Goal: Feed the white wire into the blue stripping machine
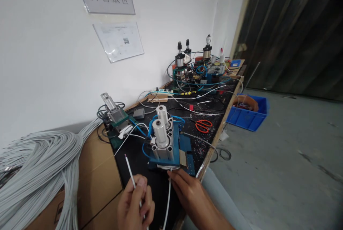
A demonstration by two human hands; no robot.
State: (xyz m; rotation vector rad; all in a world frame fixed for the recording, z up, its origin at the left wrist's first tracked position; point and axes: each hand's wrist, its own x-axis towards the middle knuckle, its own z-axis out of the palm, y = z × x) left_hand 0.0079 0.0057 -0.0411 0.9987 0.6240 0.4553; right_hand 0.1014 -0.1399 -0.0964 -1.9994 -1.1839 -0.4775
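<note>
My left hand is closed around a thin white cable, whose stripped, purplish tip points up and away from me. My right hand has its fingertips at the front of a blue pneumatic press with two silver cylinders. There the fingers pinch a white cable length that runs up into the underside of the press; its end is hidden inside. Whether both lengths belong to one cable I cannot tell.
Left lies a big bundle of grey-white cables on cardboard. A second press stands behind it. Orange-handled scissors lie beyond the blue press. More machines fill the bench's far end. A blue bin sits on the floor.
</note>
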